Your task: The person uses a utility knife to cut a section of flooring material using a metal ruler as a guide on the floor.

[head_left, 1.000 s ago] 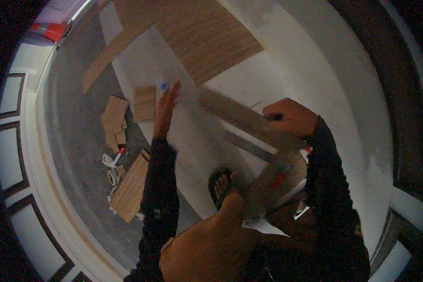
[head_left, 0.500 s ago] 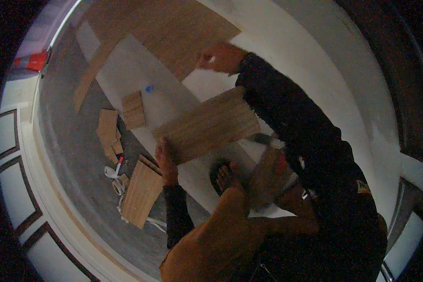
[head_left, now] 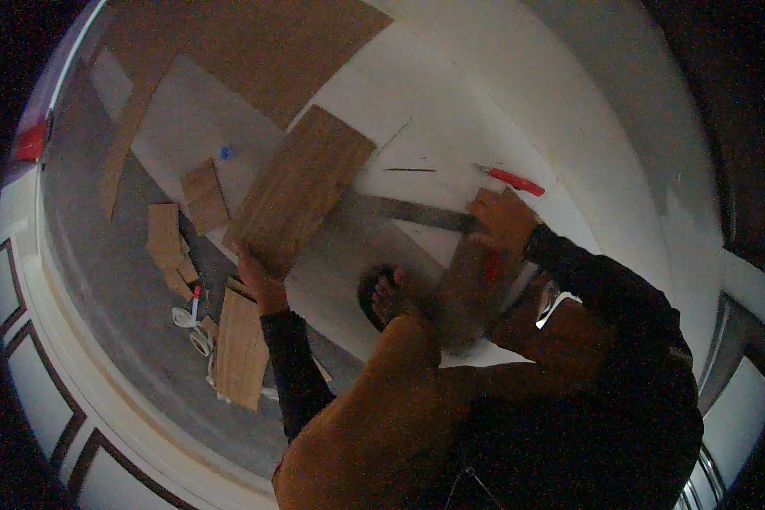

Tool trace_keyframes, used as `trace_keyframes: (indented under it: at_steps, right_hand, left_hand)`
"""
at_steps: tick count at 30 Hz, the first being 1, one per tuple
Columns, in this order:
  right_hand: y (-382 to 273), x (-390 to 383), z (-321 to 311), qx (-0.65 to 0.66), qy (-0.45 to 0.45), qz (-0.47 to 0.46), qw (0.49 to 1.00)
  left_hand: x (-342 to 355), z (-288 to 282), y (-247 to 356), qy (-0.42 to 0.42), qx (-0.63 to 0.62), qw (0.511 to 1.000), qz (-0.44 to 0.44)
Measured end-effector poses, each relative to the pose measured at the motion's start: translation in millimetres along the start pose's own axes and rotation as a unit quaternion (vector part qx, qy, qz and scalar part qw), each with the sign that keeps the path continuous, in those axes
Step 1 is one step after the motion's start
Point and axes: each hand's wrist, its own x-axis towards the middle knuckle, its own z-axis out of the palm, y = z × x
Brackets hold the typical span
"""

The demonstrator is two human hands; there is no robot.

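My left hand (head_left: pixel 261 280) grips the near end of a brown wood-grain plank (head_left: pixel 306 187), its fingers hidden under the plank. The plank lies slantwise across the grey sheet, tilted toward the far side. My right hand (head_left: pixel 506 223) is at the right, its fingers curled over the end of a flat grey strip (head_left: pixel 412 212), which looks like a metal straightedge. Just beyond that hand lies a red-handled utility knife (head_left: pixel 516 181) on the white floor. The image is dim, so the right fingertips are not sharp.
My bare foot (head_left: pixel 388 297) rests on the grey sheet (head_left: pixel 340 246) between my hands. Plank offcuts (head_left: pixel 170 242), a longer offcut (head_left: pixel 242 348) and a white tape roll (head_left: pixel 200 340) lie at left. Laid wood-grain planks (head_left: pixel 246 51) cover the far floor. A white wall (head_left: pixel 620 161) curves along the right.
My right hand has come back from the far side to the grey strip near the knife. My left hand has turned the plank so its far end points more away from me.
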Motion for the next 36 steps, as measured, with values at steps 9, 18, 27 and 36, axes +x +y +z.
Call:
trace_keyframes:
  at_steps: [9,18,27,36]
  right_hand:
    - [15,-32,72,0.044,0.269,-0.085,0.958]
    - [4,-32,57,0.043,0.280,-0.019,0.959]
    - [30,-52,51,0.409,0.048,-0.049,0.910]
    - [-3,26,-30,0.524,0.277,-0.056,0.804]
  left_hand:
    - [-8,-11,-10,0.022,-0.099,0.993,-0.054]
    - [-38,-10,-14,0.049,-0.047,0.998,0.006]
    - [-62,-12,-5,0.036,-0.011,0.993,0.111]
    - [-80,27,28,0.002,-0.033,0.999,-0.007]
